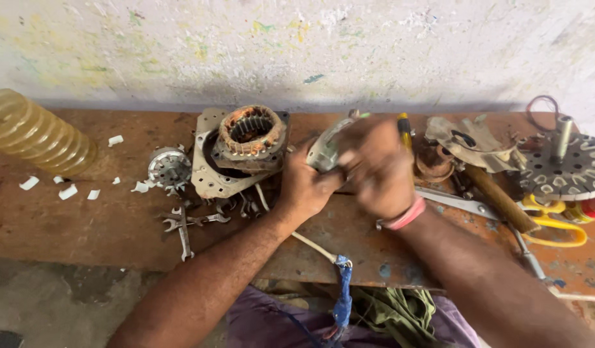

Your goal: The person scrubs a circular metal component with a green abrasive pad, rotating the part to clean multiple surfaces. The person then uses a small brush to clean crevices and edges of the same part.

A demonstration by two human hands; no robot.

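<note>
While the left hand [307, 183] clamps its fingers on the small grey-green motor part [326, 148] from below, above the bench [85, 219] centre, its long axis tilts up-right w/ the blurred right hand [378, 171] touching its upper-right end, fingers curled; can't tell their grip.

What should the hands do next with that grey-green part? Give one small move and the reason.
Probably steady it first: the left hand grips the grey-green part above the workbench, while the right hand is motion-blurred on its top, so its hold cannot be told.

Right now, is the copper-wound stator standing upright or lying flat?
Lying flat: the stator rests on the metal plate, its bore facing up.
</note>
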